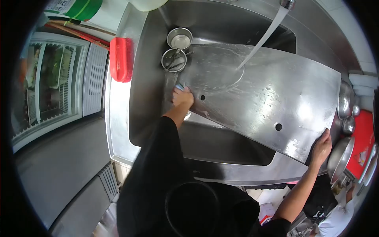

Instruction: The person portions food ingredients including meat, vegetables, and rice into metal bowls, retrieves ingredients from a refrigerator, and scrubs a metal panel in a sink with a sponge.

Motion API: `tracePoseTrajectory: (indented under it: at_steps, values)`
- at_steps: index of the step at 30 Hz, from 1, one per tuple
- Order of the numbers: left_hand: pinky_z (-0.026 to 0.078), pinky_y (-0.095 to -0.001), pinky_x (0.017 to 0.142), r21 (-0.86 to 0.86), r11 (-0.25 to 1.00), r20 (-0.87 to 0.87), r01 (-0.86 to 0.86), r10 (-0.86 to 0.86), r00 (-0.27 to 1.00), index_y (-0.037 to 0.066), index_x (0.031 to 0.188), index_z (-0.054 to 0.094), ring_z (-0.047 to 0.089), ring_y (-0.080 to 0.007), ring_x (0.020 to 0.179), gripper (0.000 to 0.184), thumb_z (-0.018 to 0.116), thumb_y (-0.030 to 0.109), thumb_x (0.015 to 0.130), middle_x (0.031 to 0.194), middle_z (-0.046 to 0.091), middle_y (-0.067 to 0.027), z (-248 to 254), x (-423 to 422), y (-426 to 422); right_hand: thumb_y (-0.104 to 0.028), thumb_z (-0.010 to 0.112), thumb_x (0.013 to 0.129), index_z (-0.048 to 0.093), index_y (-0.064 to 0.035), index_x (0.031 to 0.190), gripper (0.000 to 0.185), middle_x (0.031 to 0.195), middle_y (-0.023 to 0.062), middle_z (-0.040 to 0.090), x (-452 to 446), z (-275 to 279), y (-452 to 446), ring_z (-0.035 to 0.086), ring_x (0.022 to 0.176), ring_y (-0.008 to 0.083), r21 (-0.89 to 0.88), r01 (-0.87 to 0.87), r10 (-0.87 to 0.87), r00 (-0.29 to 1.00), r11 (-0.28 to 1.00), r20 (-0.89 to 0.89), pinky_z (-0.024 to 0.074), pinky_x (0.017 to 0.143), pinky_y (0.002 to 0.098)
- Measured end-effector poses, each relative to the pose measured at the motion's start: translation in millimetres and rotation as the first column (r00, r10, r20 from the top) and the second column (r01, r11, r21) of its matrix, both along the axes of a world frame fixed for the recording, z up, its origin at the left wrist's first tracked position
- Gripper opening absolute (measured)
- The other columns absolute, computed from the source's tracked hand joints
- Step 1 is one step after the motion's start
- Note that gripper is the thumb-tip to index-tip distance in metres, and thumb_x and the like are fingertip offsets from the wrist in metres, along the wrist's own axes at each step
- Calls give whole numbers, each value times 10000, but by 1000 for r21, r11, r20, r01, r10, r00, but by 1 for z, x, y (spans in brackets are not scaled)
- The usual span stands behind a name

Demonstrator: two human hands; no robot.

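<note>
A large stainless steel panel with two round holes lies slanted across the sink, wet with streaks and drops. Water from the faucet runs onto its upper part. At the panel's left end, my left hand is closed around a small blue scrubbing pad, mostly hidden by the fingers. My right hand grips the lower right corner of the panel, thumb on top and fingers out of sight beneath it. Two small metal bowls stand beyond my left hand; the nearer one contains utensils.
The steel sink surrounds the panel's left part. A red brush rests on the left rim. Metal bowls and a red board crowd the right side. At lower right another person is close by. A glass-fronted cabinet stands left.
</note>
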State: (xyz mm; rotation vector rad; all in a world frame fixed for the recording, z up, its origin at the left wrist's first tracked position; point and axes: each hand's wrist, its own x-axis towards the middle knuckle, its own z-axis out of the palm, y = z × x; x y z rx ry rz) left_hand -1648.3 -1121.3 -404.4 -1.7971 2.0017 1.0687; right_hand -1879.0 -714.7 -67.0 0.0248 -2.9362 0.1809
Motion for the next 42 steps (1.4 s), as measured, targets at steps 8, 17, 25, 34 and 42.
tracePoseTrajectory:
  at_steps: [8,17,25,34,42]
  values:
    - [98,-524,1174,176,968,151,-181,155,976,11,1520,27,83,-455,1449,849,387,535,957,1592,28,-214,9,-10,32,-493,370,1015,643,30,1096,596,966,291,646,-27,34,19,612,916,463,119,79,-78,997,990,-11,468,773,480]
    - [157,-517,1172,-491,815,-379,309,-519,766,-66,1461,257,221,-447,1417,701,423,408,971,1520,239,-296,-12,-134,-24,-481,402,1001,644,0,1024,539,894,309,608,-23,37,23,551,845,504,173,49,-39,998,984,-57,439,737,515]
    - [165,-488,1170,-154,949,-100,275,-291,951,87,1541,80,190,-374,1445,805,359,559,951,1588,125,-194,-34,-47,-21,-475,403,1006,650,41,1018,572,831,285,619,-8,26,22,595,768,409,89,17,-13,999,996,-44,460,729,453]
    - [139,-545,1163,153,987,348,-45,-11,937,40,1525,37,161,-427,1439,880,337,625,940,1577,103,-228,1,25,41,-478,374,1014,643,41,1117,593,983,313,637,-29,23,51,619,958,454,101,-24,19,999,995,47,475,796,465]
    - [389,-460,1040,159,959,99,233,-250,963,-20,1268,455,492,-428,1217,614,669,391,864,1232,526,-297,55,32,53,-519,357,1009,639,9,1159,617,1006,283,653,-26,31,49,621,972,439,135,-18,16,1000,991,22,473,826,454]
